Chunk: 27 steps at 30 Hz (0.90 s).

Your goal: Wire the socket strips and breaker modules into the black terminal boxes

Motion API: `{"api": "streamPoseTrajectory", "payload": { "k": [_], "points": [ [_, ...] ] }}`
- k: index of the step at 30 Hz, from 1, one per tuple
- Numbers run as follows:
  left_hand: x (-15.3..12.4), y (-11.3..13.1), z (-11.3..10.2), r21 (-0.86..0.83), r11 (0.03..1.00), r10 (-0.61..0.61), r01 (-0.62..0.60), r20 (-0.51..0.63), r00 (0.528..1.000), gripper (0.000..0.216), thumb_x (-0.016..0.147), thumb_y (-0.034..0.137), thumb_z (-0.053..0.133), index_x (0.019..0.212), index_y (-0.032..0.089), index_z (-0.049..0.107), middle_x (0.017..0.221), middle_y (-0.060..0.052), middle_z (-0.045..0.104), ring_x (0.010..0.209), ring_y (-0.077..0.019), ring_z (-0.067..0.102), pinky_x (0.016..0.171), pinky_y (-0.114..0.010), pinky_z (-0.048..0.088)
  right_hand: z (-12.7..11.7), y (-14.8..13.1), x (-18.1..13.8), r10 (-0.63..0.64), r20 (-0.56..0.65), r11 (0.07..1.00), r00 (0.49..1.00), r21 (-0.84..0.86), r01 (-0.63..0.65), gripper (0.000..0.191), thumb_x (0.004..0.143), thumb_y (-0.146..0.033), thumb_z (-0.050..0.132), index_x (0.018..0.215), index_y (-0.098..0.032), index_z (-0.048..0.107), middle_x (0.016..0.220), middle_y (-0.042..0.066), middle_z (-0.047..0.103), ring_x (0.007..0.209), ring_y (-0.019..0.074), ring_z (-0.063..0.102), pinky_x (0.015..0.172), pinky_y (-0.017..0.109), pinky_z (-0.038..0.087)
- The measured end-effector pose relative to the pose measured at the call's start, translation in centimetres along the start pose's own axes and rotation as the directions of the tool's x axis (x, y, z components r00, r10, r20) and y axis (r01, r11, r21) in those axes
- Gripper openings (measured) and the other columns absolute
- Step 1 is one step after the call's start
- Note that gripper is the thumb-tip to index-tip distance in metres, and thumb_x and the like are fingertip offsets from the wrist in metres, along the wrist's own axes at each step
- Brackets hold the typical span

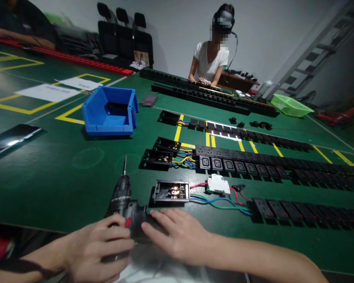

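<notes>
A black cordless screwdriver (121, 196) lies at the near edge of the green table (61, 165), its bit pointing away from me. My left hand (97, 247) is wrapped round its grip. My right hand (177, 234) rests on the tool's rear part, fingers stretched and laid over it. Just beyond the hands sits an open black end box (171, 191) with metal contacts inside. Red, blue and green wires (218, 201) run from it past a white breaker (218, 183) to a long black socket strip (306, 214).
More socket strips (271, 167) and end boxes (156, 158) lie further back. A blue bin (110, 111) stands to the left, a phone (8, 137) at the far left, a green tray (290, 105) at the back right. A person in a white shirt (211, 59) works opposite.
</notes>
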<state>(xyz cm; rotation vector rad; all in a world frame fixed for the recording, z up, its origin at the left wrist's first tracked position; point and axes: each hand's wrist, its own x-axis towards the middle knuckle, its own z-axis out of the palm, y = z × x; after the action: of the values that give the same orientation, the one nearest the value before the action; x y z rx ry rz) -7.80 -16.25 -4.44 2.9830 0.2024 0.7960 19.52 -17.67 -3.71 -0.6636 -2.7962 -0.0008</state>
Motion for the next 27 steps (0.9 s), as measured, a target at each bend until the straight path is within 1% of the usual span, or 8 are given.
{"api": "streamPoseTrajectory", "payload": {
  "k": [3, 6, 10, 13, 15, 17, 21, 27],
  "points": [
    [1.4, -0.1, -0.9, -0.111, 0.993, -0.034, 0.041, 0.067, 0.997, 0.026, 0.07, 0.021, 0.053, 0.091, 0.025, 0.067, 0.077, -0.003, 0.074, 0.067, -0.0203, 0.064, 0.069, -0.039, 0.057, 0.3, -0.1, -0.1, 0.018, -0.033, 1.0, 0.999, -0.019, -0.019, 0.042, 0.101, -0.027, 0.042, 0.141, -0.015, 0.043, 0.139, 0.015, 0.05, 0.112, 0.0223, 0.054, 0.086, 0.033, 0.052],
    [3.3, -0.7, -2.0, -0.185, 0.982, -0.012, 0.03, 0.098, 0.995, 0.036, 0.072, 0.01, 0.05, 0.103, 0.023, 0.064, 0.079, -0.004, 0.072, 0.07, -0.0185, 0.065, 0.072, -0.035, 0.057, 0.4, -0.2, 0.0, 0.023, -0.066, 0.999, 0.998, -0.022, -0.025, 0.04, 0.101, -0.028, 0.041, 0.139, -0.015, 0.046, 0.137, 0.014, 0.052, 0.11, 0.0218, 0.055, 0.086, 0.032, 0.053],
    [6.3, -2.5, -2.7, -0.162, 0.968, -0.18, 0.192, 0.085, 0.98, 0.034, 0.084, 0.011, 0.052, 0.117, 0.019, 0.058, 0.106, -0.01, 0.069, 0.097, -0.0204, 0.063, 0.087, -0.034, 0.054, -0.1, 0.2, 0.1, -0.037, -0.137, 0.998, 0.99, 0.048, 0.044, 0.032, 0.099, -0.028, 0.046, 0.125, -0.012, 0.056, 0.125, 0.011, 0.06, 0.115, 0.0203, 0.054, 0.097, 0.031, 0.05],
    [8.7, -4.4, -1.9, -0.071, 0.938, -0.323, 0.341, 0.185, 0.928, 0.028, 0.093, 0.022, 0.051, 0.121, 0.018, 0.057, 0.127, -0.013, 0.058, 0.118, -0.0243, 0.054, 0.101, -0.04, 0.047, -1.7, 1.7, -1.1, -0.068, -0.285, 0.985, 0.956, 0.133, 0.11, 0.03, 0.093, -0.026, 0.053, 0.118, -0.009, 0.058, 0.118, 0.011, 0.064, 0.112, 0.0199, 0.057, 0.095, 0.031, 0.052],
    [9.9, -5.6, -0.9, -0.041, 0.927, -0.353, 0.373, 0.24, 0.904, 0.034, 0.096, 0.03, 0.05, 0.127, 0.018, 0.053, 0.133, -0.013, 0.054, 0.121, -0.0263, 0.052, 0.103, -0.043, 0.046, -3.2, 3.7, -3.0, 0.037, -0.33, 0.988, 0.943, 0.153, 0.015, 0.032, 0.09, -0.019, 0.056, 0.121, -0.01, 0.056, 0.122, 0.011, 0.063, 0.109, 0.0188, 0.059, 0.093, 0.032, 0.053],
    [10.9, -6.6, 0.3, -0.026, 0.932, -0.34, 0.362, 0.29, 0.895, 0.041, 0.097, 0.036, 0.049, 0.134, 0.019, 0.049, 0.138, -0.013, 0.05, 0.123, -0.028, 0.051, 0.103, -0.045, 0.045, -4.8, 6.3, -5.6, 0.219, -0.326, 0.972, 0.92, 0.156, -0.177, 0.035, 0.09, -0.013, 0.054, 0.125, -0.015, 0.055, 0.121, 0.01, 0.064, 0.11, 0.018, 0.059, 0.092, 0.034, 0.053],
    [12.3, -7.2, 2.4, -0.013, 0.948, -0.29, 0.319, 0.376, 0.88, 0.055, 0.094, 0.045, 0.053, 0.141, 0.018, 0.043, 0.145, -0.015, 0.044, 0.126, -0.0319, 0.049, 0.102, -0.047, 0.045, -6.5, 11.5, -10.9, 0.515, -0.221, 0.856, 0.828, 0.091, -0.508, 0.028, 0.094, -0.022, 0.056, 0.121, -0.02, 0.058, 0.121, 0.009, 0.063, 0.112, 0.0203, 0.059, 0.095, 0.038, 0.051],
    [13.4, -7.2, 3.4, -0.062, 0.945, -0.266, 0.322, 0.43, 0.863, 0.05, 0.095, 0.045, 0.052, 0.137, 0.018, 0.045, 0.131, -0.012, 0.054, 0.114, -0.027, 0.055, 0.096, -0.039, 0.047, -6.5, 15.0, -15.1, 0.635, 0.063, 0.761, 0.77, 0.117, -0.638, 0.036, 0.095, -0.043, 0.057, 0.126, -0.026, 0.057, 0.127, 0.006, 0.06, 0.115, 0.022, 0.059, 0.098, 0.039, 0.051]
  ]
}}
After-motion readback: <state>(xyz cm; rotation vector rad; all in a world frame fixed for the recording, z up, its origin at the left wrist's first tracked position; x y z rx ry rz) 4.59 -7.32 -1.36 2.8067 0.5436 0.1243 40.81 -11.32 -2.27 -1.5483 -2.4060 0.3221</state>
